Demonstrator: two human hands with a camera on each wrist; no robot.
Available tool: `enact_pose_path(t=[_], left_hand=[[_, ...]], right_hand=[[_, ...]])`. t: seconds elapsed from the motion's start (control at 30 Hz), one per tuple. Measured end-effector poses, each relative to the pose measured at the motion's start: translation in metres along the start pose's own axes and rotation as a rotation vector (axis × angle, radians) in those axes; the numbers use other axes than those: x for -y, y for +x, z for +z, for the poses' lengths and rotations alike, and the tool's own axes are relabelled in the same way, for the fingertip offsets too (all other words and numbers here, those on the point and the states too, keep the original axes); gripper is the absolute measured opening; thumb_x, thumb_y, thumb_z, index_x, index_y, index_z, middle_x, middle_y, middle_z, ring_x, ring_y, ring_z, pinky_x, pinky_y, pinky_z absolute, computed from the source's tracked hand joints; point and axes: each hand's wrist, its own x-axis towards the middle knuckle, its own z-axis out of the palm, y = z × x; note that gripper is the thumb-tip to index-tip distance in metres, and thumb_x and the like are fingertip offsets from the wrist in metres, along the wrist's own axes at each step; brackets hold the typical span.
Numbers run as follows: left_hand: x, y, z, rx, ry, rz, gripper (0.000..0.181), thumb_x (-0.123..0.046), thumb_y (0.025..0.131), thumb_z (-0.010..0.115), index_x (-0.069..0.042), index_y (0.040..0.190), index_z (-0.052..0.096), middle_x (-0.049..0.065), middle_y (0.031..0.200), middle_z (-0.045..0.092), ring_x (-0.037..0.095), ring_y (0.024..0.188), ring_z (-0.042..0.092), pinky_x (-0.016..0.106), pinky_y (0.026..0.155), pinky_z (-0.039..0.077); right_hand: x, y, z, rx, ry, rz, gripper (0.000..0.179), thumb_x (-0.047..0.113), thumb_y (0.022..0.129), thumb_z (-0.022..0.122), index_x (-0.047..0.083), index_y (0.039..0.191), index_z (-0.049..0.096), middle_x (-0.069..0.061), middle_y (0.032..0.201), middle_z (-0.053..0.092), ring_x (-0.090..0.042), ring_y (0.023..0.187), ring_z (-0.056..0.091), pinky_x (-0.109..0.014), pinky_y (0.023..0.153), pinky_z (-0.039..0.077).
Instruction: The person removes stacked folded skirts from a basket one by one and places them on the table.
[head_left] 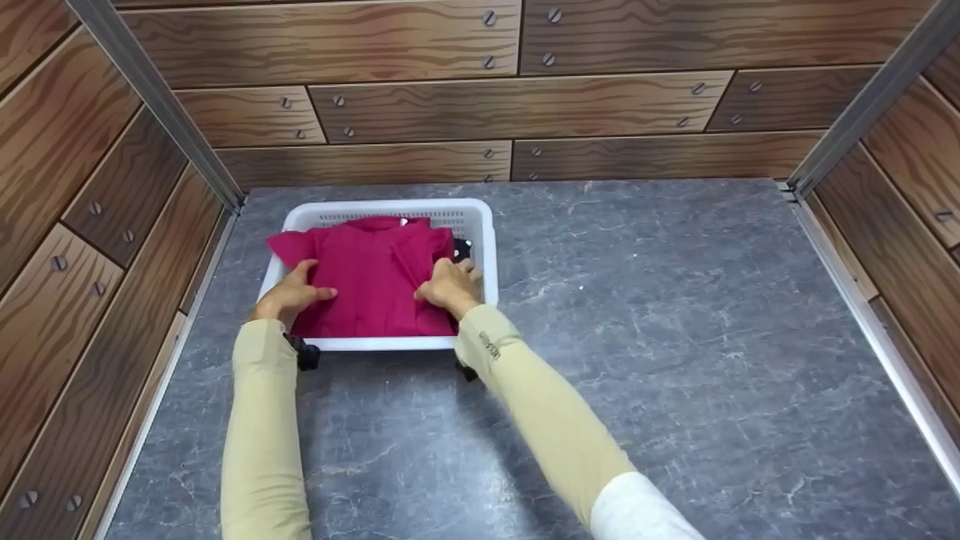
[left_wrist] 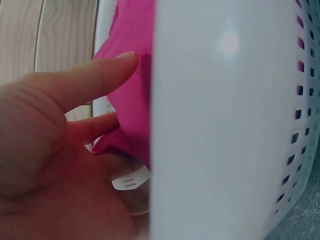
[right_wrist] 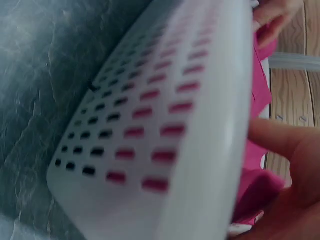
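Observation:
A magenta shirt [head_left: 367, 285], folded into a rough rectangle, lies in a white plastic basket [head_left: 382, 343], one corner spreading over the basket's left rim. My left hand [head_left: 294, 294] holds the shirt's left side, thumb on top and fingers around its edge; the left wrist view shows this thumb [left_wrist: 120, 62] against the fabric. At the opposite side, my right hand [head_left: 454, 286] grips the shirt's edge just inside the basket's right wall. Part of the right fingers is hidden by the basket rim in the right wrist view. A black item with white spots [head_left: 463, 247] shows beside the shirt.
The basket stands at the back left of a grey marbled surface [head_left: 637, 337]. Wood-patterned panels [head_left: 420, 112] enclose the back and both sides, with metal strips [head_left: 877, 330] along the edges. The basket's perforated side [right_wrist: 135, 115] rises between the right wrist camera and the shirt.

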Motion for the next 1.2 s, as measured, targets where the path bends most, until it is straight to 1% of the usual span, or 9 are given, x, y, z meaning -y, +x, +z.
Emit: enact_pose_path(t=[0.13,0.3,0.53,0.63,0.77,0.87,0.97,1.07,1.2], left_hand=[[-0.007,-0.002,0.000,-0.007,0.004,-0.004,0.080,-0.007,0.096,0.058,0.012,0.155,0.008,0.035,0.159,0.017,0.045,0.147,0.017,0.051,0.121,0.016],[-0.011,-0.001,-0.001,0.005,0.056,-0.006,0.082,-0.008,0.096,0.059,0.013,0.154,0.005,0.038,0.157,0.018,0.047,0.146,0.019,0.053,0.120,0.019],[-0.013,0.010,0.001,0.005,0.018,-0.056,0.094,-0.007,0.095,0.061,0.008,0.157,-0.008,0.034,0.162,0.006,0.045,0.149,0.010,0.052,0.121,0.017],[-0.014,0.013,0.001,0.014,0.008,-0.051,0.095,-0.004,0.094,0.061,0.006,0.157,-0.008,0.033,0.163,0.003,0.044,0.150,0.007,0.051,0.121,0.015],[-0.016,0.015,0.001,0.037,0.012,0.002,0.099,0.001,0.092,0.062,0.002,0.158,-0.011,0.032,0.163,0.001,0.043,0.150,0.006,0.050,0.122,0.011],[-0.015,0.015,0.001,0.067,0.008,0.077,0.105,0.007,0.088,0.062,-0.003,0.158,-0.017,0.030,0.164,-0.005,0.043,0.150,0.004,0.050,0.122,0.010],[-0.010,0.014,0.000,0.096,0.017,0.145,0.108,0.010,0.086,0.063,-0.005,0.159,-0.015,0.027,0.165,-0.008,0.041,0.151,0.000,0.050,0.122,0.008],[-0.005,0.014,-0.004,0.133,0.047,0.178,0.103,0.010,0.086,0.065,-0.006,0.161,-0.005,0.027,0.166,-0.003,0.042,0.151,0.001,0.051,0.122,0.009],[-0.001,0.014,-0.006,0.176,0.084,0.190,0.096,0.005,0.088,0.067,-0.006,0.162,0.007,0.032,0.163,0.007,0.045,0.150,0.007,0.055,0.121,0.013]], right_hand=[[0.003,0.001,0.002,-0.037,0.078,0.036,0.051,0.027,0.082,0.082,0.001,0.125,0.068,-0.030,0.139,0.043,-0.050,0.130,0.035,-0.049,0.108,0.034],[-0.002,0.005,-0.002,-0.059,0.231,0.058,0.078,0.021,0.082,0.083,-0.006,0.144,0.045,-0.029,0.143,0.043,-0.044,0.130,0.042,-0.043,0.111,0.037],[-0.015,0.008,-0.003,-0.012,0.421,0.017,0.056,0.011,0.077,0.084,-0.013,0.121,0.060,-0.019,0.117,0.063,-0.026,0.104,0.057,-0.033,0.100,0.047],[-0.017,0.009,-0.003,0.029,0.374,-0.001,0.052,0.014,0.077,0.085,-0.010,0.117,0.062,-0.017,0.111,0.065,-0.024,0.099,0.057,-0.034,0.095,0.049],[-0.017,0.011,-0.003,0.003,0.189,-0.078,0.058,0.023,0.079,0.084,-0.009,0.121,0.062,-0.023,0.134,0.060,-0.031,0.115,0.059,-0.038,0.103,0.043],[-0.020,0.014,-0.003,-0.010,0.145,-0.111,0.059,0.025,0.081,0.082,-0.010,0.124,0.061,-0.024,0.138,0.057,-0.035,0.119,0.058,-0.040,0.105,0.041],[-0.024,0.014,-0.002,0.027,0.239,-0.126,0.071,0.024,0.081,0.082,-0.008,0.137,0.051,-0.024,0.136,0.059,-0.035,0.122,0.057,-0.040,0.106,0.043],[-0.025,0.012,-0.001,0.087,0.324,-0.164,0.103,0.027,0.081,0.084,0.002,0.159,0.021,-0.025,0.145,0.051,-0.036,0.127,0.054,-0.041,0.109,0.041],[-0.023,0.006,0.004,0.086,0.173,-0.275,0.130,0.043,0.079,0.086,0.020,0.163,-0.009,-0.021,0.147,0.052,-0.039,0.122,0.052,-0.048,0.109,0.036]])
